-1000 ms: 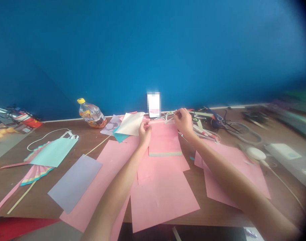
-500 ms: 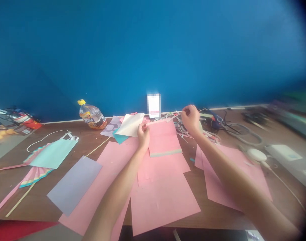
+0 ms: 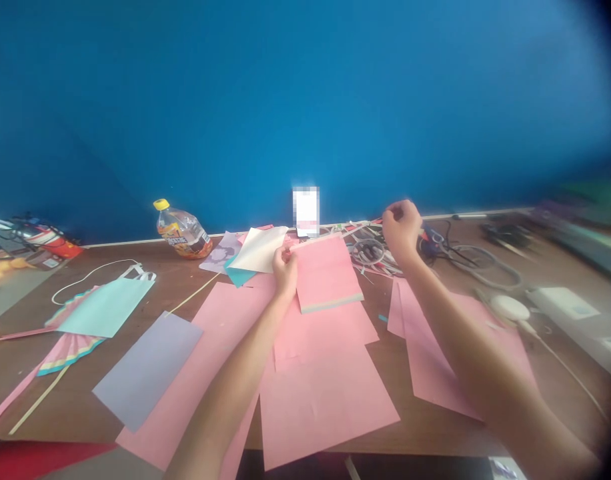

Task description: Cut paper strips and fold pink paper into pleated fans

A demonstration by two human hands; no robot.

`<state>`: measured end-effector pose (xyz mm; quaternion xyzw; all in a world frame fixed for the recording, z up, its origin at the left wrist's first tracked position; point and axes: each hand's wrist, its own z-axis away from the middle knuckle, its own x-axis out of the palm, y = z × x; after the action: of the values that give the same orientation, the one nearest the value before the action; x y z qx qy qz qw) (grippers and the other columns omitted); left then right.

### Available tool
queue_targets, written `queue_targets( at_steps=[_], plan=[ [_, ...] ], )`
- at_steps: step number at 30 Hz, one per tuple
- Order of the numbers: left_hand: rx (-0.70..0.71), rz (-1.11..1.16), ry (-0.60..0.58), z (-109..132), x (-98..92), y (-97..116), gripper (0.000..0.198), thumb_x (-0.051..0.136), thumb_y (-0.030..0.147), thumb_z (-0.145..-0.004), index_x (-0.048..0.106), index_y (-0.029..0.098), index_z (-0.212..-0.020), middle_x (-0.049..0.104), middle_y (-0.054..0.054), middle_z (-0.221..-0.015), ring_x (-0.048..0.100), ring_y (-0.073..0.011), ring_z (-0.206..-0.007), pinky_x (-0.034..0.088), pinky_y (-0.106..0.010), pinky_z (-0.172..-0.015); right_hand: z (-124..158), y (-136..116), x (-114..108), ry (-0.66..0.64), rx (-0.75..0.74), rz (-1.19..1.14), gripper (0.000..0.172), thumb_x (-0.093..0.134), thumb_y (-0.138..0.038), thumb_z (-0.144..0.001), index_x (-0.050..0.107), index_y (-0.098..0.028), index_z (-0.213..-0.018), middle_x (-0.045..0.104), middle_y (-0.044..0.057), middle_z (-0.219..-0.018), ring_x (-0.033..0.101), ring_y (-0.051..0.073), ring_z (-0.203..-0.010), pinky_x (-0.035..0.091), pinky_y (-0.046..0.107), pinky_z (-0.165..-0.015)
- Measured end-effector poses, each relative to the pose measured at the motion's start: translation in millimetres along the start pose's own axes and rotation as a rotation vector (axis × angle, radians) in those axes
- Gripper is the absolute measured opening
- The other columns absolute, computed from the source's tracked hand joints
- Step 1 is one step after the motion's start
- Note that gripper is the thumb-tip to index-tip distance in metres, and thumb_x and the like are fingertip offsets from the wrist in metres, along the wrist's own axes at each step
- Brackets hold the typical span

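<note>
My left hand (image 3: 285, 270) is closed on the upper left corner of a folded pink paper (image 3: 328, 273), which has a pale strip along its lower edge. My right hand (image 3: 403, 230) is closed at the upper right, pinching the end of a thin pale strip (image 3: 355, 229) that runs from the top edge of the folded paper. Beneath the folded paper lie larger pink sheets (image 3: 325, 407). Left of my left hand are a cream sheet (image 3: 258, 250) and a teal piece (image 3: 239, 275).
A bottle with a yellow cap (image 3: 183, 233), a light blue mask (image 3: 108, 307) and a lavender sheet (image 3: 148, 370) lie to the left. Cables (image 3: 485, 263), a white round device (image 3: 509, 309) and pink sheets (image 3: 435, 353) are at the right. A phone-like card (image 3: 306, 212) stands by the blue wall.
My right hand has moved right, away from the folded paper, with the strip stretched out further. My left hand has stayed nearly in place, and the folded paper has tilted slightly.
</note>
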<state>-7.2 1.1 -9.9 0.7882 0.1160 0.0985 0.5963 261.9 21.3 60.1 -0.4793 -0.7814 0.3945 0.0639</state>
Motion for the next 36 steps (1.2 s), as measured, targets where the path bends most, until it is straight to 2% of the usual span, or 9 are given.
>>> queue_targets(
  at_steps=[4,9,15,21,24,27,31,34,36],
  plan=[
    [-0.021,0.009,0.004,-0.4,-0.7,0.9,0.026,0.058,0.025,-0.080,0.061,0.018,-0.104,0.064,-0.008,-0.112,0.058,-0.0180,-0.092,0.047,-0.030,-0.082,-5.1,4.3,-2.8,0.051,0.019,0.000,0.009,0.044,-0.013,-0.070,0.046,-0.022,-0.071,0.050,0.002,-0.074,0.046,0.017,-0.071,0.039,0.035,-0.071],
    [-0.046,0.005,0.019,-0.9,-0.8,0.7,0.026,0.058,0.024,-0.078,0.062,0.018,-0.103,0.065,-0.008,-0.108,0.058,-0.0184,-0.094,0.047,-0.031,-0.083,-13.3,9.8,-9.0,0.175,0.082,0.023,0.009,0.043,-0.013,-0.071,0.045,-0.022,-0.071,0.049,0.002,-0.077,0.046,0.018,-0.073,0.040,0.037,-0.076],
    [-0.046,0.061,-0.022,-2.2,0.9,-3.0,0.037,0.065,0.022,-0.074,0.059,0.018,-0.111,0.063,-0.010,-0.117,0.060,-0.0199,-0.101,0.050,-0.031,-0.085,-11.9,12.9,-7.4,0.160,0.130,-0.001,0.011,0.043,-0.012,-0.073,0.050,-0.020,-0.077,0.053,0.004,-0.082,0.050,0.019,-0.077,0.041,0.038,-0.080],
    [-0.005,0.037,-0.110,-2.7,2.7,-5.3,0.053,0.069,0.018,-0.070,0.055,0.019,-0.121,0.058,-0.011,-0.128,0.058,-0.0229,-0.113,0.048,-0.034,-0.094,-7.3,17.1,-0.8,-0.036,0.221,-0.029,0.017,0.048,-0.016,-0.069,0.061,-0.016,-0.080,0.058,0.007,-0.087,0.052,0.017,-0.073,0.043,0.037,-0.079],
    [0.001,-0.017,-0.148,-3.8,3.1,-4.9,0.056,0.067,0.016,-0.071,0.053,0.019,-0.124,0.056,-0.011,-0.130,0.058,-0.0225,-0.113,0.047,-0.034,-0.097,-6.3,15.7,-0.9,-0.071,0.224,-0.031,0.020,0.052,-0.016,-0.066,0.063,-0.016,-0.082,0.059,0.005,-0.084,0.053,0.016,-0.073,0.043,0.034,-0.075],
    [0.010,-0.081,-0.143,-4.0,4.0,-4.3,0.052,0.062,0.015,-0.073,0.053,0.018,-0.124,0.055,-0.011,-0.132,0.055,-0.0226,-0.119,0.043,-0.035,-0.102,-5.1,10.5,-0.3,-0.115,0.239,-0.063,0.020,0.055,-0.017,-0.064,0.062,-0.016,-0.083,0.059,0.002,-0.075,0.052,0.015,-0.068,0.042,0.030,-0.067],
    [0.051,-0.225,-0.132,-0.6,6.6,-0.1,0.045,0.053,0.013,-0.077,0.054,0.018,-0.121,0.055,-0.009,-0.131,0.050,-0.0226,-0.125,0.038,-0.036,-0.108,-1.0,-0.1,1.9,-0.285,0.264,-0.112,0.014,0.058,-0.024,-0.066,0.061,-0.016,-0.078,0.059,0.001,-0.068,0.051,0.014,-0.061,0.039,0.027,-0.059],
    [0.051,-0.336,-0.138,-0.2,5.6,9.1,0.042,0.052,0.016,-0.078,0.053,0.017,-0.121,0.057,-0.010,-0.127,0.053,-0.0231,-0.119,0.041,-0.037,-0.104,2.1,-5.0,1.7,-0.412,0.262,-0.081,0.018,0.058,-0.029,-0.069,0.062,-0.016,-0.081,0.059,0.001,-0.064,0.050,0.014,-0.057,0.037,0.026,-0.055],
    [0.100,-0.420,-0.136,-3.4,0.5,17.7,0.039,0.050,0.017,-0.080,0.052,0.016,-0.119,0.057,-0.011,-0.123,0.055,-0.0224,-0.113,0.044,-0.037,-0.099,2.5,-4.3,0.4,-0.489,0.225,-0.022,0.022,0.058,-0.030,-0.070,0.063,-0.016,-0.085,0.061,0.002,-0.066,0.052,0.014,-0.058,0.036,0.026,-0.055]
  ],
)
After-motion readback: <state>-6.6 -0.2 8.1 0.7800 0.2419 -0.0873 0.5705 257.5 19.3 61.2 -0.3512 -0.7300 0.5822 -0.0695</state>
